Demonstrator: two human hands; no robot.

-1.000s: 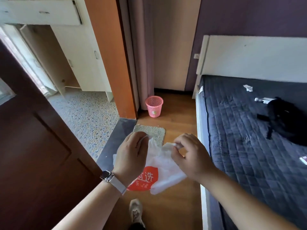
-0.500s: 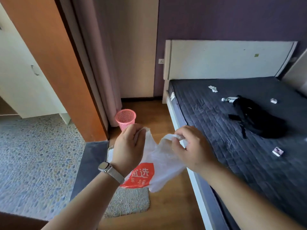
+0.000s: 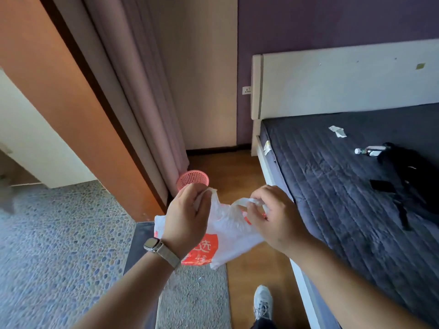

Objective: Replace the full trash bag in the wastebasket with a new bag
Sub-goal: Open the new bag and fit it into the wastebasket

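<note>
The person held a white plastic bag [image 3: 234,227] with a red-orange printed panel in front of the body, above the wooden floor [image 3: 240,169]. The left hand [image 3: 187,217], with a watch [image 3: 152,244] on its wrist, had its grip closed around one handle at the bag's top edge, and the right hand [image 3: 276,216] pinched the other handle between thumb and fingertips, so the bag's mouth hung between the two hands while the rest of it drooped below them. The pink mesh wastebasket [image 3: 193,178] stood on the floor just beyond the left hand, beside the curtain [image 3: 142,91] and partly hidden by the knuckles; whether it held a bag could not be told. A grey mat [image 3: 197,295] lay under the bag, and a pale shoe [image 3: 262,301] showed near the bottom edge. To the right was a bed [image 3: 332,186] with a dark quilted cover, carrying a black bag [image 3: 408,176], a small bottle [image 3: 370,150] and a scrap of paper [image 3: 337,131].
</note>
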